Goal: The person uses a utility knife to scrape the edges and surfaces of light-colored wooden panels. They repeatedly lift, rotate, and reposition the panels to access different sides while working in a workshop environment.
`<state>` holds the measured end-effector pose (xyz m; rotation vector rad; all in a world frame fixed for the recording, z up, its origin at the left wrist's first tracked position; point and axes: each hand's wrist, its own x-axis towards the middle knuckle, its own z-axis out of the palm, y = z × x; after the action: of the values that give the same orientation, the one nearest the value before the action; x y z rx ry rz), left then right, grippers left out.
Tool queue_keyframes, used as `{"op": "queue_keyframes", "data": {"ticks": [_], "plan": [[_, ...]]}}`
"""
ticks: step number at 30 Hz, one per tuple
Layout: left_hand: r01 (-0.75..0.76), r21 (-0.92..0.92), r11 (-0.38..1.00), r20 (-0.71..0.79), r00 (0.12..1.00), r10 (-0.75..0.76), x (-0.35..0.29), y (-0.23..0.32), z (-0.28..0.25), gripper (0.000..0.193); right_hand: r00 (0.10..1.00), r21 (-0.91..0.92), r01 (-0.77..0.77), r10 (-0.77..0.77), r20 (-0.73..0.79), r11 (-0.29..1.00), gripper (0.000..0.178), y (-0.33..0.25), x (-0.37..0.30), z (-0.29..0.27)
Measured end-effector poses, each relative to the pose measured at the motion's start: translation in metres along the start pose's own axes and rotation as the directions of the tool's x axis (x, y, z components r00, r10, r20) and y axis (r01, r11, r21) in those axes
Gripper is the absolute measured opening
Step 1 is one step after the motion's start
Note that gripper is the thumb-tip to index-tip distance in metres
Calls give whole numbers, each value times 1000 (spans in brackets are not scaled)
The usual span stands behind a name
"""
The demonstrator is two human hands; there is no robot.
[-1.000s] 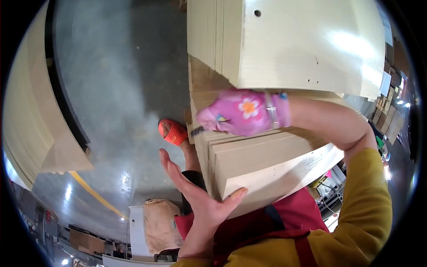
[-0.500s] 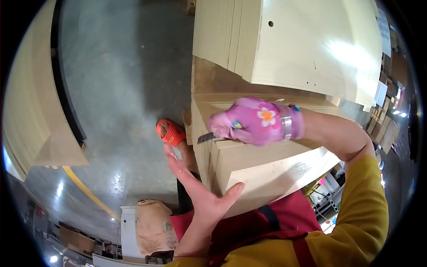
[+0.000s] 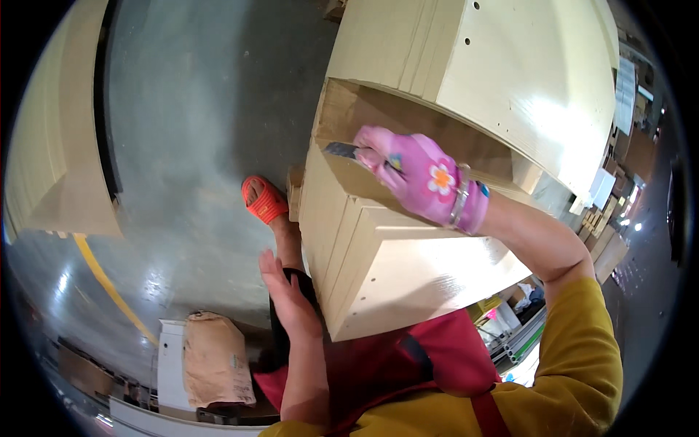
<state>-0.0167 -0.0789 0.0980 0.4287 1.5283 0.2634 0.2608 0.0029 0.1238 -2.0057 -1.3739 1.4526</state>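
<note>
My right hand (image 3: 419, 175), in a pink flowered glove, is closed round what looks like a utility knife. Its flat grey blade (image 3: 341, 150) sticks out to the left, over the far left part of the near stack of cream panels (image 3: 429, 280). The handle is hidden in the glove. My bare left hand (image 3: 293, 302) is open, with extended fingers and nothing in it. It hovers just left of the stack's near corner, apart from the panels. Small dark holes show in the top panel's face.
Beyond a brown gap (image 3: 393, 113) stands another stack of cream panels (image 3: 524, 65). More panels (image 3: 54, 138) are stacked at far left. A brown paper sack (image 3: 217, 357) lies at lower left. My foot in an orange sandal (image 3: 266, 200) is beside the near stack.
My right hand has moved away from me with the knife, off the near panels' edge. My left hand has drawn back from the panel's corner and lowered to the left.
</note>
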Motion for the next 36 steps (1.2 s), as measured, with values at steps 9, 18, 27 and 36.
{"op": "queue_keyframes", "data": {"ticks": [9,18,27,36], "plan": [[510,-653,560,306,854,-421,-30,-39,10,81,992,-207,59,-33,125,977,7,7,18,27],[471,-637,610,302,881,-365,-33,-27,16,79,976,-294,10,54,209,956,15,-3,19,30],[-187,-94,978,-60,982,182,-42,25,4,74,982,21,63,-66,180,998,14,24,12,16],[-587,604,540,414,809,417,-55,67,59,79,958,27,138,-140,252,990,14,40,8,18]]}}
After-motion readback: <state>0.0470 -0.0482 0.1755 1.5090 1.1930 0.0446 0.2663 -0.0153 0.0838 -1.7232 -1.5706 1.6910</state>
